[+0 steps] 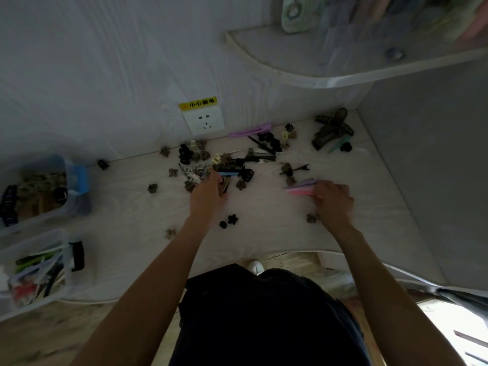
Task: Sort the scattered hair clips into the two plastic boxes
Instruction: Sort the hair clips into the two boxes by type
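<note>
Several hair clips (224,159) lie scattered over the middle and back of the pale desk (264,233). My left hand (208,192) reaches into the pile and grips a dark clip beside a blue flat clip (227,174). My right hand (334,200) holds a bundle of long pink and purple flat clips (301,188) that point left. At the far left stand two clear plastic boxes: the back box (69,207) holds small brown and black claw clips, the front box (34,244) holds long flat clips.
A wall socket (203,121) with a yellow label sits on the back wall. A large dark claw clip (333,129) lies at the back right. A curved shelf (330,77) overhangs the right side. Small clips (229,220) lie near the desk's front.
</note>
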### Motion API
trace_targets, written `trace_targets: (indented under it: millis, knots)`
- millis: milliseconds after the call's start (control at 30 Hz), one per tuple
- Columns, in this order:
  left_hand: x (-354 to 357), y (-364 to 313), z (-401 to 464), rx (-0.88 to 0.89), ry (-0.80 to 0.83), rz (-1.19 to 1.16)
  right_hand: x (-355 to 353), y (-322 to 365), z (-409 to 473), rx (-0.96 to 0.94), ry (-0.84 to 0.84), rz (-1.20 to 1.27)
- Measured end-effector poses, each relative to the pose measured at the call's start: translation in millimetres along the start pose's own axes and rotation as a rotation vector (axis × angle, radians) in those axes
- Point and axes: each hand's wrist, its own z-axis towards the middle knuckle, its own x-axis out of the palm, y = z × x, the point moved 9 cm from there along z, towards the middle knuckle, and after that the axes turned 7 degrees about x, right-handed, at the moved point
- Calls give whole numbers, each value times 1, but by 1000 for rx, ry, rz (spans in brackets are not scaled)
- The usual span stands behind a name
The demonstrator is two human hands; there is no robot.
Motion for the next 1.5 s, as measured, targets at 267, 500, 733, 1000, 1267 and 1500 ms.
trace_targets:
  millis: [267,500,733,1000,1267,1500]
  knots:
    - [1,-1,-8,33,-21,23,32,113,-4,-314,116,95]
    - [-2,11,-16,100,3,-68,21,84,-6,-148,79,24]
    - [-13,-50,-12,369,-16,-221,27,77,-14,-122,149,151]
    - [28,-70,18,420,119,68,22,72,-20,-154,131,31]
    - [28,-64,21,392,146,201,22,75,-17,-152,209,39]
    - [4,-52,4,335,11,-40,20,82,-18,-224,217,0]
